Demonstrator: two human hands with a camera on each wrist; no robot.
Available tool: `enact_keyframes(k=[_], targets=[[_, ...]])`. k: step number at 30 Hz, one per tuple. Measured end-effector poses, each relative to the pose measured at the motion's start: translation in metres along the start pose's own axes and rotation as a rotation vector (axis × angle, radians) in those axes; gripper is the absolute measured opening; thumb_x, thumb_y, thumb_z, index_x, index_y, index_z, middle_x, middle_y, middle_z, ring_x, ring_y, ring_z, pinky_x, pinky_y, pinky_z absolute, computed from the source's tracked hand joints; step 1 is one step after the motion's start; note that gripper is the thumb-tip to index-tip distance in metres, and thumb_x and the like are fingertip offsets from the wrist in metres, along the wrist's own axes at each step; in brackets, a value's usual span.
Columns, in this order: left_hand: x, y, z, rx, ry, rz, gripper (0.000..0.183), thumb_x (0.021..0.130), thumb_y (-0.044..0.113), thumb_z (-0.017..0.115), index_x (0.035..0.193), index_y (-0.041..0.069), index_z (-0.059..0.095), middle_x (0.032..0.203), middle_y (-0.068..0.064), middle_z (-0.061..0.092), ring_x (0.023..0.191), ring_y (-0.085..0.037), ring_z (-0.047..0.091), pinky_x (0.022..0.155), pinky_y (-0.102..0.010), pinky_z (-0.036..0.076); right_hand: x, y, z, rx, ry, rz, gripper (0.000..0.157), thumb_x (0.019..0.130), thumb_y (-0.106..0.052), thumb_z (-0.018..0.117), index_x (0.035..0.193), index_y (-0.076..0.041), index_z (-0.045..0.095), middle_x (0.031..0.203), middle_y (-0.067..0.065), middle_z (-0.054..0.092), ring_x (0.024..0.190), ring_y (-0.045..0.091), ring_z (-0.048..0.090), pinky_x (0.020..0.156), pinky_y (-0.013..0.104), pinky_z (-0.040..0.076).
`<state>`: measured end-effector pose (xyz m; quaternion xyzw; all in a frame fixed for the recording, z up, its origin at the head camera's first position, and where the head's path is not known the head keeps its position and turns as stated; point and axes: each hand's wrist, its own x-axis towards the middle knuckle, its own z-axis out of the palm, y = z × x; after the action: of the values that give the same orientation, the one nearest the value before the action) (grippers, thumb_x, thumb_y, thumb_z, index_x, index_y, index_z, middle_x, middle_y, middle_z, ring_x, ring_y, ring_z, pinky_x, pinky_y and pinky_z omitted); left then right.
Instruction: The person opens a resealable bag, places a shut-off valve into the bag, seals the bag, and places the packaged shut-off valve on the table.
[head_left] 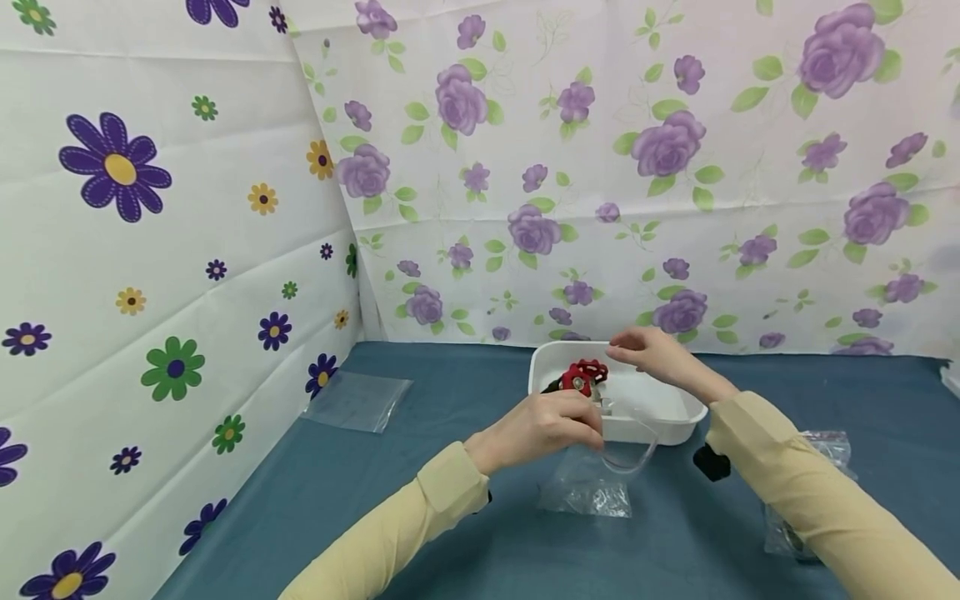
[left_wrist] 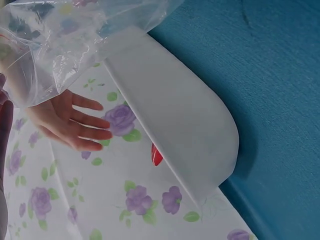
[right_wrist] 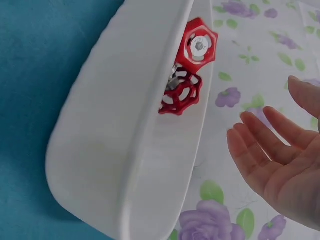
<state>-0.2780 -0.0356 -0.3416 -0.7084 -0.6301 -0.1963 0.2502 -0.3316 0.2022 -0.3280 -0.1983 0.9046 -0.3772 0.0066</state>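
In the head view my left hand (head_left: 543, 429) pinches a clear plastic bag (left_wrist: 65, 45) by its mouth, in front of a white tub (head_left: 652, 429). Crinkled clear plastic (head_left: 588, 496) shows below that hand; I cannot tell whether it hangs from the held bag or lies on the table. My right hand (head_left: 660, 358) hovers over the tub's back rim, fingers apart and holding nothing. In the tub sit valves with red handwheels (right_wrist: 199, 46), a darker red spoked wheel (right_wrist: 186, 94) among them. Their bodies are mostly hidden by the tub wall.
A flat clear bag (head_left: 356, 402) lies at the left of the blue-covered table (head_left: 292, 517). Another clear bag (head_left: 828, 446) with something inside is partly behind my right forearm. Flowered sheets (head_left: 465, 167) stand at the back and left.
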Motion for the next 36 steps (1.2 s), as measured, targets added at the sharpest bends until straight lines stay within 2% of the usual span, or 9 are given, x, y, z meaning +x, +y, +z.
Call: enact_keyframes(k=[7, 14, 24, 29, 33, 36], targets=[[-0.004, 0.001, -0.002, -0.001, 0.009, -0.001, 0.007, 0.081, 0.005, 0.068, 0.084, 0.011, 0.068, 0.091, 0.000, 0.058, 0.092, -0.007, 0.051, 0.087, -0.016, 0.035, 0.019, 0.006, 0.006, -0.037, -0.055, 0.009, 0.038, 0.093, -0.023, 0.054, 0.114, 0.009, 0.053, 0.110, 0.026, 0.055, 0.100, 0.038, 0.052, 0.073, 0.042, 0.048], [-0.006, 0.001, -0.004, 0.012, 0.026, 0.010, 0.008, 0.085, 0.007, 0.063, 0.082, 0.011, 0.069, 0.090, 0.000, 0.058, 0.092, -0.008, 0.052, 0.089, -0.019, 0.035, 0.033, 0.007, 0.017, -0.064, -0.089, 0.028, 0.038, 0.093, -0.019, 0.054, 0.116, 0.012, 0.050, 0.110, 0.027, 0.054, 0.100, 0.038, 0.052, 0.078, 0.044, 0.045], [-0.008, 0.001, -0.006, 0.003, 0.012, 0.010, 0.008, 0.086, 0.009, 0.062, 0.083, 0.011, 0.070, 0.090, -0.001, 0.059, 0.092, -0.009, 0.051, 0.088, -0.018, 0.035, 0.044, 0.014, 0.033, -0.070, -0.107, 0.047, 0.036, 0.092, -0.007, 0.050, 0.120, 0.015, 0.044, 0.112, 0.032, 0.050, 0.101, 0.040, 0.050, 0.080, 0.046, 0.043], [-0.009, 0.002, -0.005, -0.003, 0.030, 0.020, 0.008, 0.085, 0.007, 0.063, 0.083, 0.011, 0.069, 0.090, -0.001, 0.059, 0.092, -0.009, 0.052, 0.087, -0.017, 0.036, 0.048, 0.021, 0.044, -0.161, -0.126, -0.005, 0.035, 0.090, -0.002, 0.051, 0.120, 0.016, 0.045, 0.111, 0.031, 0.051, 0.101, 0.040, 0.051, 0.080, 0.045, 0.044], [-0.009, 0.001, -0.004, 0.000, 0.034, 0.013, 0.008, 0.085, 0.005, 0.064, 0.082, 0.011, 0.069, 0.090, 0.000, 0.058, 0.092, -0.008, 0.051, 0.086, -0.017, 0.036, 0.050, 0.027, 0.048, -0.263, -0.095, -0.080, 0.027, 0.085, 0.002, 0.056, 0.109, 0.013, 0.054, 0.099, 0.025, 0.058, 0.091, 0.034, 0.055, 0.077, 0.043, 0.044], [-0.010, 0.001, -0.003, 0.005, 0.039, 0.012, 0.009, 0.084, 0.004, 0.064, 0.082, 0.011, 0.069, 0.090, 0.000, 0.058, 0.092, -0.008, 0.051, 0.085, -0.016, 0.037, 0.050, 0.028, 0.049, -0.285, -0.079, -0.116, 0.019, 0.082, 0.005, 0.057, 0.100, 0.011, 0.057, 0.090, 0.020, 0.060, 0.082, 0.029, 0.056, 0.073, 0.041, 0.044]])
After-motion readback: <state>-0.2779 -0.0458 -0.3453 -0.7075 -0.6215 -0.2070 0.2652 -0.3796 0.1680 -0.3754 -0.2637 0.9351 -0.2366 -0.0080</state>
